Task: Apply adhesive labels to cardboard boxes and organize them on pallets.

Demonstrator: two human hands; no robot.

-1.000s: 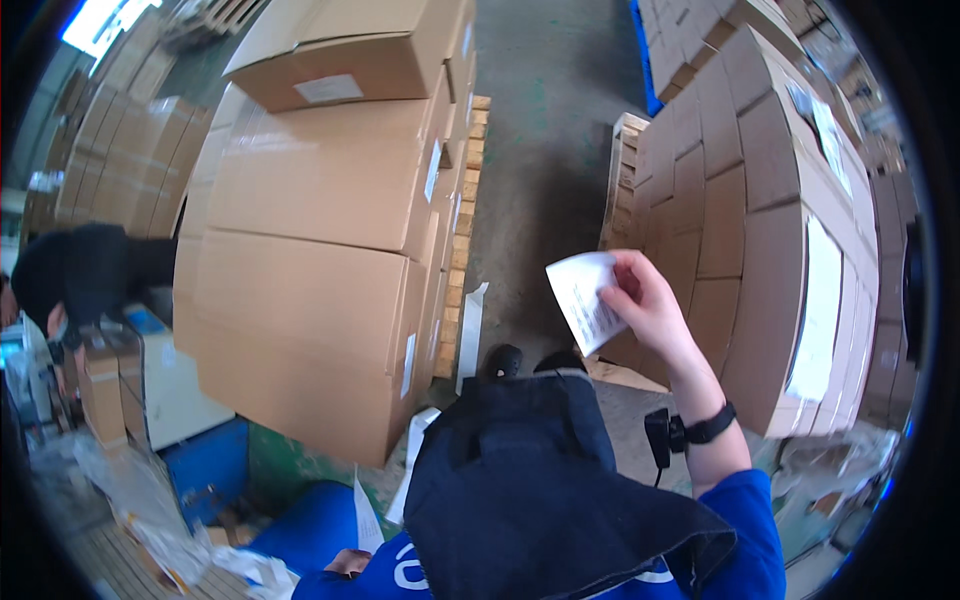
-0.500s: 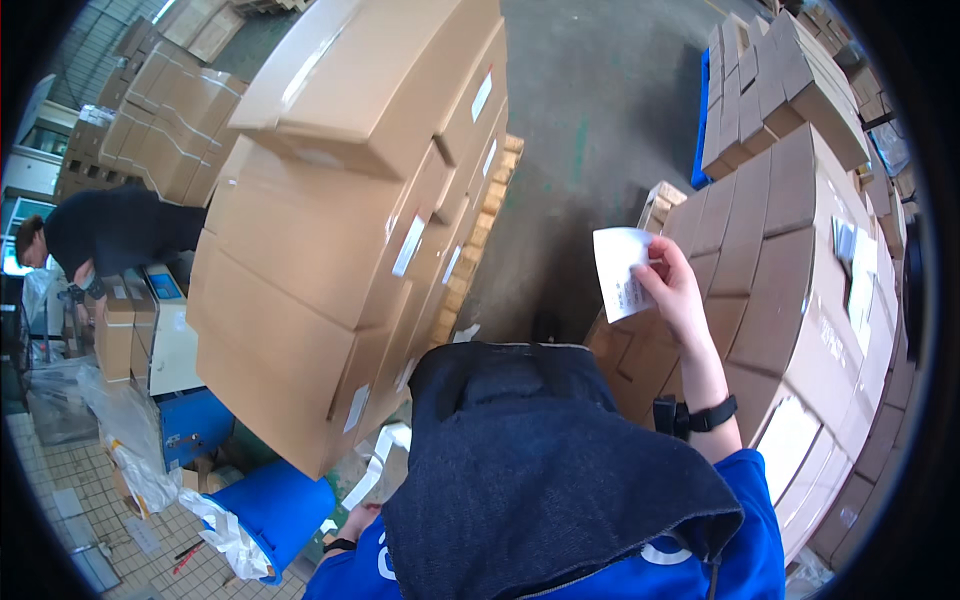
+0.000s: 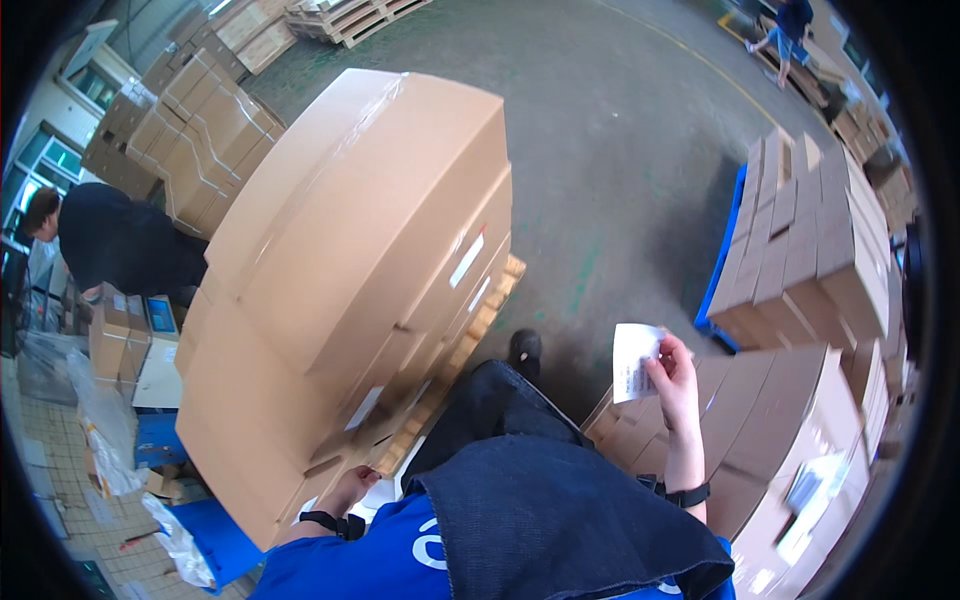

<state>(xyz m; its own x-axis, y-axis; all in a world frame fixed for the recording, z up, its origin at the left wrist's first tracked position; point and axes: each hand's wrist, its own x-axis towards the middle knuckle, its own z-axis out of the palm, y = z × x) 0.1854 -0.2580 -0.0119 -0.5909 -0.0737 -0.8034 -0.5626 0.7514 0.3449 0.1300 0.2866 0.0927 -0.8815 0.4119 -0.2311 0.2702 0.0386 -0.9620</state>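
My right hand (image 3: 681,390), raised in front of the stacked cartons on the right, pinches a white printed paper label (image 3: 632,362) between thumb and fingers. Low at my left side, my left hand (image 3: 353,486) is closed beside the big carton stack (image 3: 330,230). A white paper strip (image 3: 380,493) shows just under its fingertips, most of it hidden by my arm and clothing. White labels, one of them a carton label (image 3: 466,260), are stuck on the side of that stack. The stack stands on a wooden pallet (image 3: 408,440).
More cartons (image 3: 745,420) stand close on my right, with a blue pallet (image 3: 722,250) of boxes beyond. A co-worker in dark clothes (image 3: 125,240) bends over boxes at the left. Near my left lies a blue bin (image 3: 215,540). Another person (image 3: 790,35) is far off at right.
I have stepped forward along the carton stack, and my foot now shows. The right hand still carries the label, lower in view. My left hand is now against the stack, less of the strip visible.
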